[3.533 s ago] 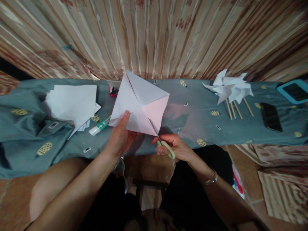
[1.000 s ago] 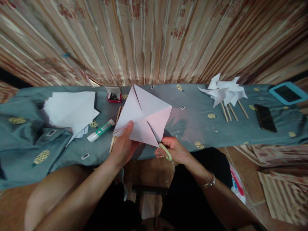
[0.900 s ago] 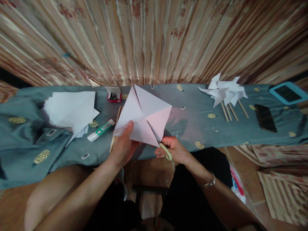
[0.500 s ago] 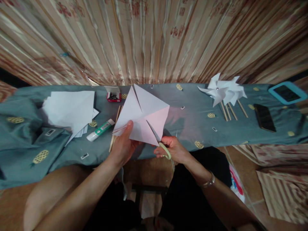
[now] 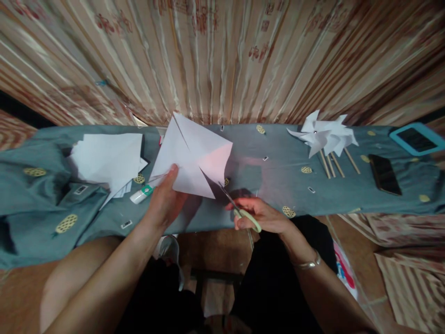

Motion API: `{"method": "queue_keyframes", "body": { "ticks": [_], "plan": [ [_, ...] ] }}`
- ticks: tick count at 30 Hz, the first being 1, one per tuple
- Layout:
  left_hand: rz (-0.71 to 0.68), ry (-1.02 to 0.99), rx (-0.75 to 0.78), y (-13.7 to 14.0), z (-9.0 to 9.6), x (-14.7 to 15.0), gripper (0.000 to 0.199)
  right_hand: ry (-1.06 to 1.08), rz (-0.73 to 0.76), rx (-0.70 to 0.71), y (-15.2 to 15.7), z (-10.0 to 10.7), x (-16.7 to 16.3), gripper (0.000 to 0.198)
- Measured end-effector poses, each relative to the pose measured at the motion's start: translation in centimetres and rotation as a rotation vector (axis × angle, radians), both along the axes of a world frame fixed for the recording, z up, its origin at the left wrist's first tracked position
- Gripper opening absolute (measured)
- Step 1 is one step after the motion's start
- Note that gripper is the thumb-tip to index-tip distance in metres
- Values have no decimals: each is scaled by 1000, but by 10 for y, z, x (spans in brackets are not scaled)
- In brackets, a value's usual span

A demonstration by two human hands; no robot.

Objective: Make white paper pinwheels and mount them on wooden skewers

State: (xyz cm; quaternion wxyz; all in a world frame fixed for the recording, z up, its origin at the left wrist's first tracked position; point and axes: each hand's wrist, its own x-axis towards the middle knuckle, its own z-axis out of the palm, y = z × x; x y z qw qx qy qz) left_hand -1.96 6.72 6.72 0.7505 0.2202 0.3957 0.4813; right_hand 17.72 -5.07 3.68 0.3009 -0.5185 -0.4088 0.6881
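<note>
A white sheet of paper [image 5: 191,155], slit inward from its corners, is held up over the cloth-covered table. My left hand [image 5: 167,197] grips its lower left side, thumb on top and fingers beneath. Scissors [image 5: 247,218] with pale green handles sit in my right hand [image 5: 266,215], which is closed round the handles. Their blade tips point up and left, just beside the paper's lower right slit. Partly hidden behind my left hand lies a glue stick [image 5: 141,194] with a green and white label.
A stack of white paper [image 5: 111,155] lies on the left of the grey-green tablecloth [image 5: 278,185]. White paper pinwheels [image 5: 321,132] on wooden sticks rest at the right, near a black phone [image 5: 384,174] and a blue-framed tablet [image 5: 417,139]. A curtain [image 5: 222,60] hangs behind.
The scissors have come out of the paper's slit and moved right and down. My left hand has shifted the paper left, covering the small red box and the sticks.
</note>
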Motion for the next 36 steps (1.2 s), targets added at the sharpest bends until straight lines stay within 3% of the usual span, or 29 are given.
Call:
{"method": "queue_keyframes", "body": {
  "ticks": [3,8,11,16,20,23,26,32,36],
  "plan": [
    [20,0,22,8,-2,-5,20,-27,-76,46,-2,4,20,49],
    [-165,65,17,1,-10,-6,18,-135,-573,292,5,4,37,45],
    [-262,166,-12,-9,-13,-1,20,-228,-731,351,12,1,38,45],
    [-356,267,-13,-21,-21,5,30,-259,-617,386,16,-1,37,43],
    [-446,284,9,-23,-29,5,33,-259,-462,318,14,1,32,43],
    [-502,297,29,-20,-32,2,35,-245,-437,265,14,1,30,42],
    [-545,215,12,-13,-29,-1,42,-222,-523,245,16,-2,27,45],
    [-607,-99,89,-15,-28,-1,49,-81,-912,281,27,-16,10,46],
    [-604,-21,199,-31,-34,7,56,-61,-967,310,30,-21,-4,44]
  ]
}}
